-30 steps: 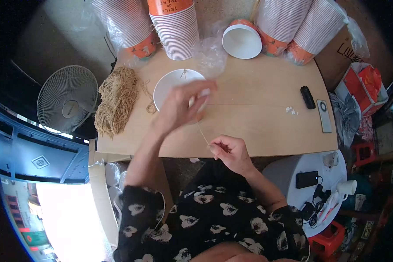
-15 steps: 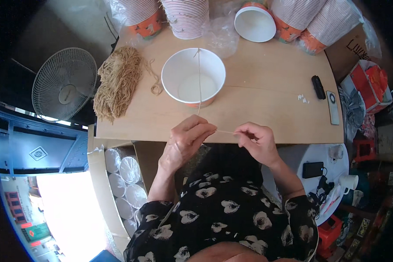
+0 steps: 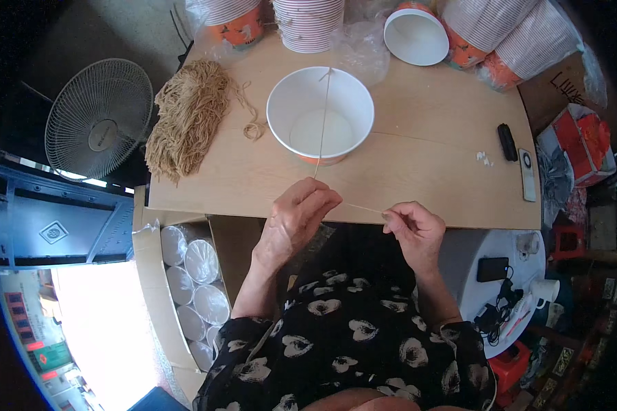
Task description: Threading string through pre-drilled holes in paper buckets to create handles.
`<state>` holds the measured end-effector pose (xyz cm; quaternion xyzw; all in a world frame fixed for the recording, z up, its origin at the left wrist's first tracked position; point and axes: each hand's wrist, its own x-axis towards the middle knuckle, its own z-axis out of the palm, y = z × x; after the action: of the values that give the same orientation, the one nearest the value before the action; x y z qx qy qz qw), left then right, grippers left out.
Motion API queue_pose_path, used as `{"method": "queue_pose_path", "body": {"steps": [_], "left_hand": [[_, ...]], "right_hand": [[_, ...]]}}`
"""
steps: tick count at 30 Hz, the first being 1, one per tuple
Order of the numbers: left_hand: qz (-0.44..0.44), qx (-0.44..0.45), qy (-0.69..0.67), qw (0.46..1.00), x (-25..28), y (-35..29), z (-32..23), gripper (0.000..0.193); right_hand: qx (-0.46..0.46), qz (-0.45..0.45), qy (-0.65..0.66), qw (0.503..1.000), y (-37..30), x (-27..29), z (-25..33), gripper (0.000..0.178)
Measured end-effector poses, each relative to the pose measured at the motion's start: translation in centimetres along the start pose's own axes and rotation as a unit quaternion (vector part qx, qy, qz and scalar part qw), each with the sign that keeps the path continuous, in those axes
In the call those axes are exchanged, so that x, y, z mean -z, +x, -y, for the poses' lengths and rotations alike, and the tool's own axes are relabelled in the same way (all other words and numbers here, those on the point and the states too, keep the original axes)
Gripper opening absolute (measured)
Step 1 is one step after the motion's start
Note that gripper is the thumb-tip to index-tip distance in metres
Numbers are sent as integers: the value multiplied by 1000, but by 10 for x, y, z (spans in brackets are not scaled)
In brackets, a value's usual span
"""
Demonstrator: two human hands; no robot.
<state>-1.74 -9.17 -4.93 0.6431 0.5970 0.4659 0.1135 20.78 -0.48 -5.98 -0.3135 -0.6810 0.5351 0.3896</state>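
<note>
A white-lined paper tub (image 3: 281, 113) stands upright on the table, its outside orange where it shows. A thin tan string (image 3: 325, 109) is attached at its far rim, crosses the opening and comes down over the near rim to my left hand (image 3: 295, 218). My left hand is closed, pinching that string just beyond the table's near edge. From there the string runs taut to my right hand (image 3: 417, 229), whose thumb and forefinger pinch it. A thick bundle of matching tan strings (image 3: 188, 120) lies left of the tub, with a loose curl (image 3: 253, 130) beside it.
Stacked paper tubs (image 3: 308, 24), some in clear plastic, line the table's far side, with one tub on its side (image 3: 418, 38). At right lie a black object (image 3: 506, 142), a grey remote-like object (image 3: 526, 175) and white bits (image 3: 484, 158). A fan (image 3: 99, 120) stands left; a carton (image 3: 151, 274) holds wrapped cups below.
My right hand has moved rightward, away from my left, so the string stretch between them is longer. Both hands keep their pinch. The whole view has shifted slightly.
</note>
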Motion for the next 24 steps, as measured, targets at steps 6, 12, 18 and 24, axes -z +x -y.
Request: {"method": "queue_pose_path", "body": {"steps": [6, 12, 18, 24], "left_hand": [[-4, -11, 40, 999, -2, 5, 4, 15], [-16, -58, 67, 996, -1, 4, 8, 23], [-3, 40, -166, 985, 4, 11, -36, 43], [45, 116, -344, 931, -6, 5, -38, 39]], "right_hand": [[-52, 47, 11, 997, -7, 10, -5, 8], [4, -6, -27, 1000, -2, 8, 4, 7], [-43, 30, 40, 998, 8, -1, 8, 12], [-4, 103, 10, 995, 12, -17, 25, 15]]}}
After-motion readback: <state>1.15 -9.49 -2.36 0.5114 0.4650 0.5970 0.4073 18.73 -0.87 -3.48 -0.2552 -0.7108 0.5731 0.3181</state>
